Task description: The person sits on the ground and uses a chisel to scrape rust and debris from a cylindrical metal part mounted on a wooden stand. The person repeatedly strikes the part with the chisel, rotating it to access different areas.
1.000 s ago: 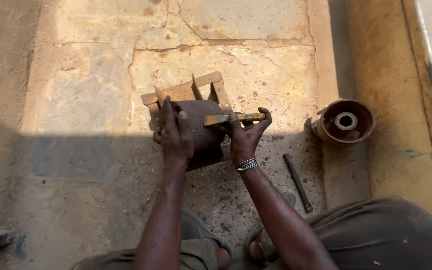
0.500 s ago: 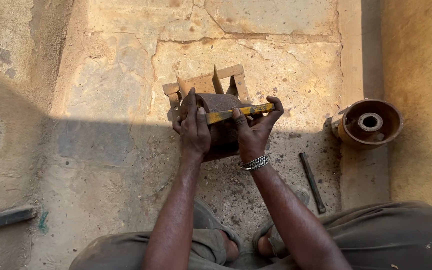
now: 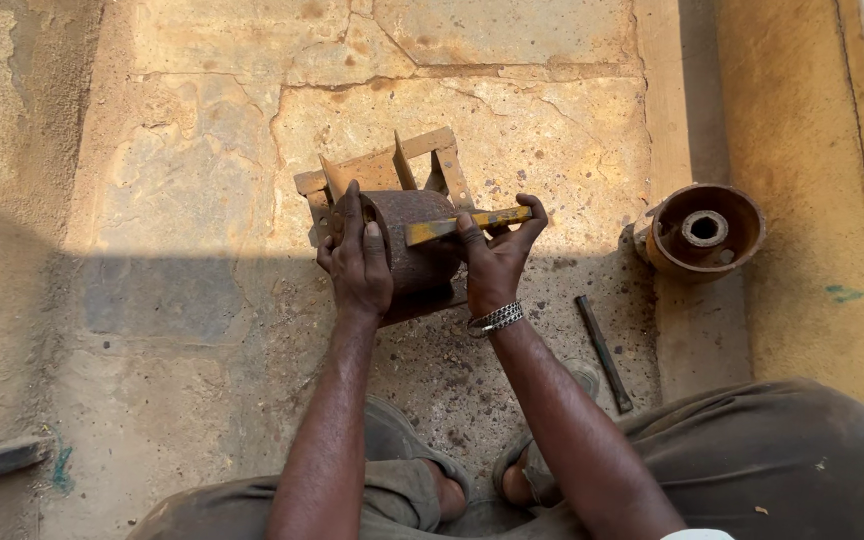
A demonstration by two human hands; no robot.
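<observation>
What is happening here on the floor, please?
A person squats on a cracked concrete floor over a rusty metal drum set in a bracket. The left hand steadies the drum, and the right hand presses a flat yellow bar across its top. A rod and a round hub lie to the right, untouched.

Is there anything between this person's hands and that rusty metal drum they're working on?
Nothing visible. The left hand rests directly on the rusty drum, and the right hand lays a yellowish flat bar across it.
</observation>
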